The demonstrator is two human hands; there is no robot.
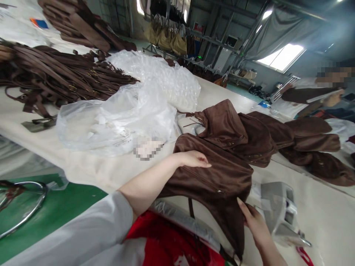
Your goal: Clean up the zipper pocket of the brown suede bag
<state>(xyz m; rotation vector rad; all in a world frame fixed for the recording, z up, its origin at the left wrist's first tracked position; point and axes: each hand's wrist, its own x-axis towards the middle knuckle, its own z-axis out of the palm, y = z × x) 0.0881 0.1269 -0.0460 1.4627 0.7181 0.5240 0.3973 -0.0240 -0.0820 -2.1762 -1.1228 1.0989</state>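
Brown suede bag (216, 166) under left hand (194, 159), corner seemingly in right hand (253, 221) grip.

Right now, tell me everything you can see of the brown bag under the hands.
The brown bag looks like soft suede, slumped and creased, lying at the near edge of the pale table with its lower part hanging over the edge. A zipper line runs across its front, and thin laces trail near its top. The left hand rests flat on its upper face; the right hand pinches its lower corner. More brown bags lie against it behind.
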